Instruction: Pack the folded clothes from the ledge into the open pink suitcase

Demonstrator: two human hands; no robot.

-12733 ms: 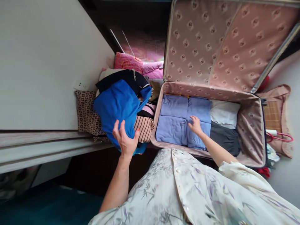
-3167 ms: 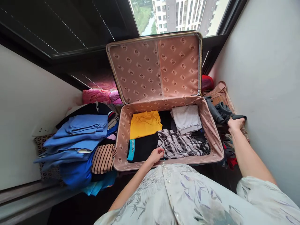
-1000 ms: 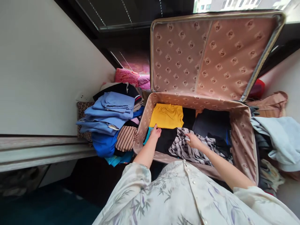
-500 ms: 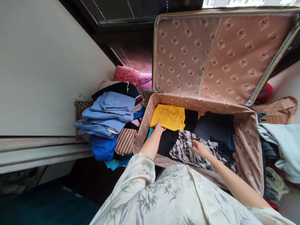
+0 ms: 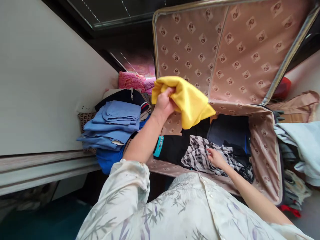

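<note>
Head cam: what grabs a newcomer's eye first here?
The yellow garment, bunched in the left hand and lifted above the open suitcase, stands out most. Behind it the raised lid shows its pink patterned lining. The right hand rests on a black-and-white zebra-striped garment inside the case, and a stack of blue folded clothes sits outside, left of the case.

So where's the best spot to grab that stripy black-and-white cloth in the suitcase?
Probably its near edge, coming from above on the person's side. The zebra-striped garment lies loose and rumpled on top of the other clothes in the suitcase, and the right hand already rests on it there. The left hand is busy holding up the yellow garment.
</note>
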